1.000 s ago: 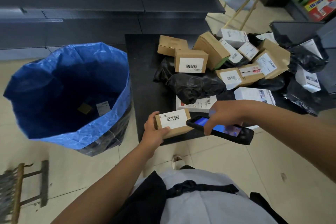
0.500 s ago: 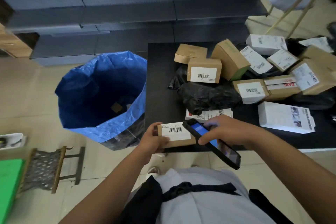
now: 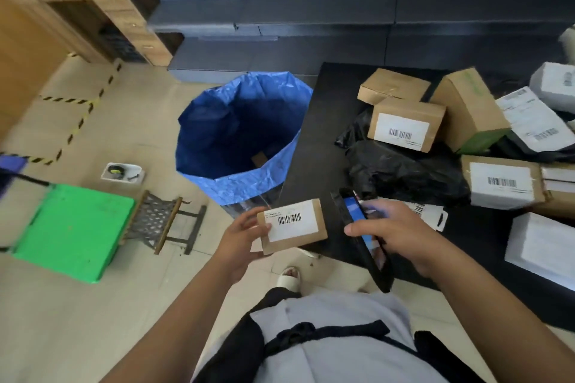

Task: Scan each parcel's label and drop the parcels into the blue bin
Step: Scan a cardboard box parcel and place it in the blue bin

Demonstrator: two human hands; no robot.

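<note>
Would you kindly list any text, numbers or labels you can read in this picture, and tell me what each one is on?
No text is legible.
Label on the small box in the left hand: barcode and tiny print, too blurred.
Labels on the table's boxes: barcodes only, print too small.
Green marking on the tall box: blurred.
Screen of the scanner in the right hand: unreadable.

Pale tiled floor [image 3: 93, 320] with hazard tape [image 3: 77, 121], grey metal shelving [image 3: 311, 9], wooden cabinet [image 3: 77, 3], small stool [image 3: 161, 224]
</note>
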